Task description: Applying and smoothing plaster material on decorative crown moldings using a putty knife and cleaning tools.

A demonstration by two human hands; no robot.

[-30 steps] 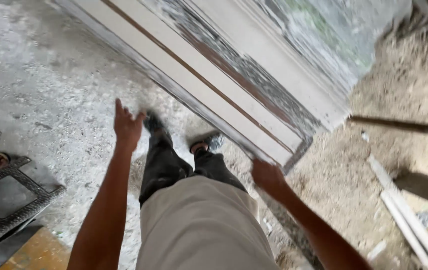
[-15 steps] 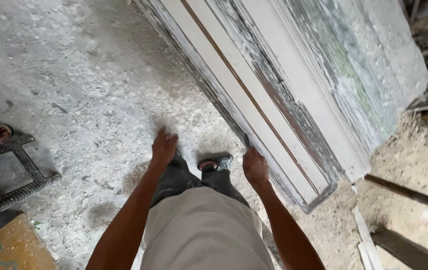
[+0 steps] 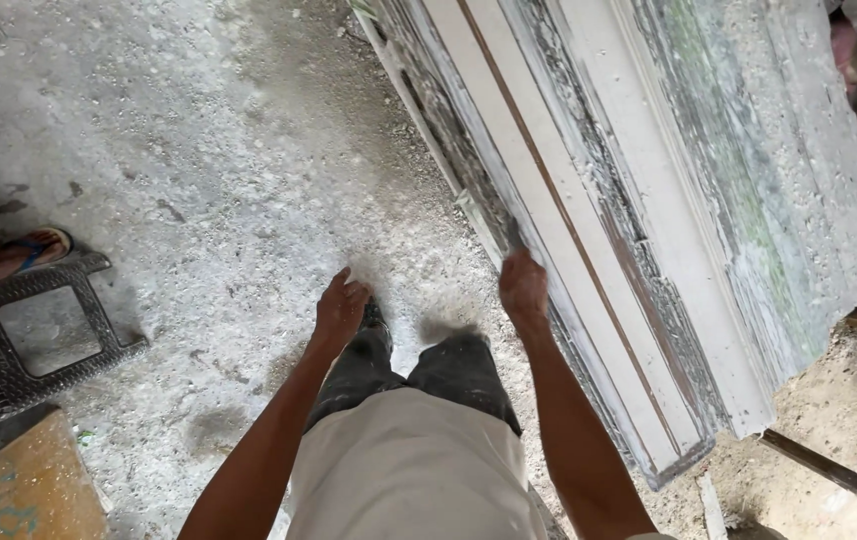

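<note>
Your right hand (image 3: pixel 524 290) sat at the middle of the frame, its grip closed on a dark tool (image 3: pixel 515 237), maybe a scraper, though I couldn't tell which kind since only a short bit poked out above your fingers. The tool's tip was touching the lower edge of the stack of weathered boards (image 3: pixel 649 230), which filled the upper right of the frame and ran diagonally down toward the lower right. The boards looked white and grey with peeling paint and a thin brown strip along one of them. Your left hand (image 3: pixel 341 310) hung just left of centre, grip released, fingers loosely curled, holding nothing, over the dusty concrete floor (image 3: pixel 199 150). At the left edge there was a dark plastic stool (image 3: pixel 29 340), and beside it someone else's foot in a sandal (image 3: pixel 34 248).
</note>
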